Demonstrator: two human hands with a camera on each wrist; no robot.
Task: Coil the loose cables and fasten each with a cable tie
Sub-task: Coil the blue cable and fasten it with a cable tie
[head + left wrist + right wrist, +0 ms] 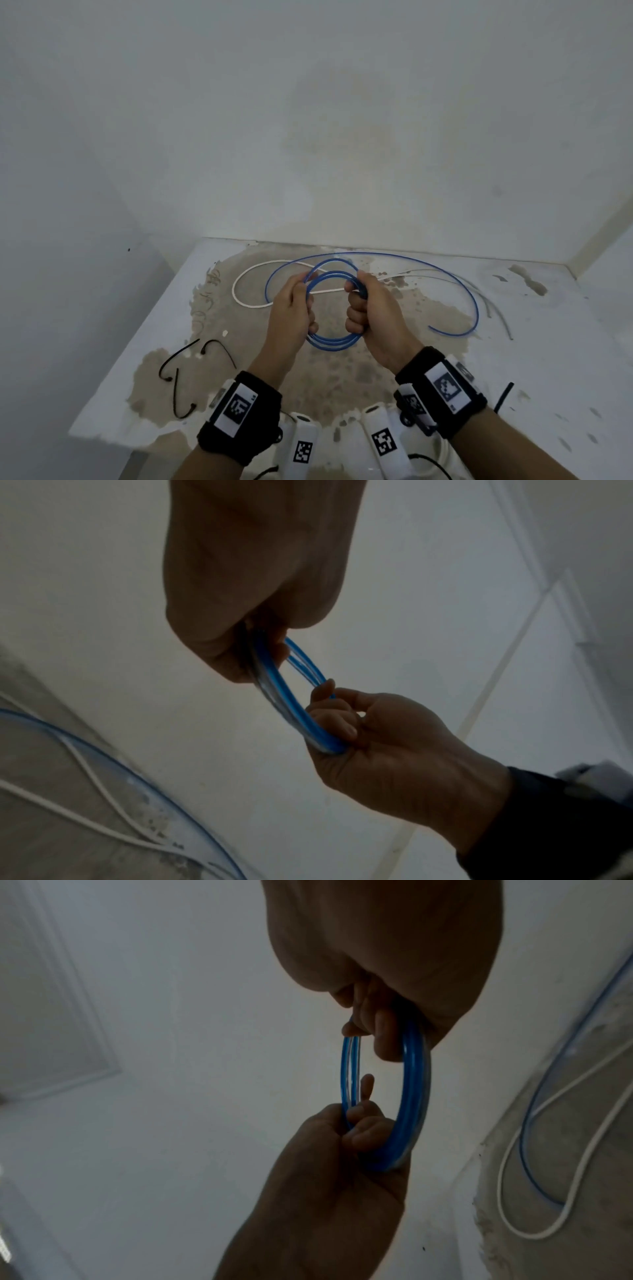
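Observation:
A blue cable (334,342) is wound into a small coil of several loops, held above the table between both hands. My left hand (296,308) grips the coil's left side, fingers curled round the strands. My right hand (366,308) grips the right side in a fist. The blue coil (287,691) shows in the left wrist view, and the same coil (411,1096) in the right wrist view. The cable's loose tail (472,305) sweeps far right and ends on the table. A white cable (239,294) lies loose behind the hands. Black cable ties (178,387) lie at the front left.
The table (565,342) is white with a worn brown patch, set against a white wall. A thin grey wire (496,315) lies at the right. Another black tie (503,397) lies near the right wrist. White tagged devices (383,442) sit at the near edge.

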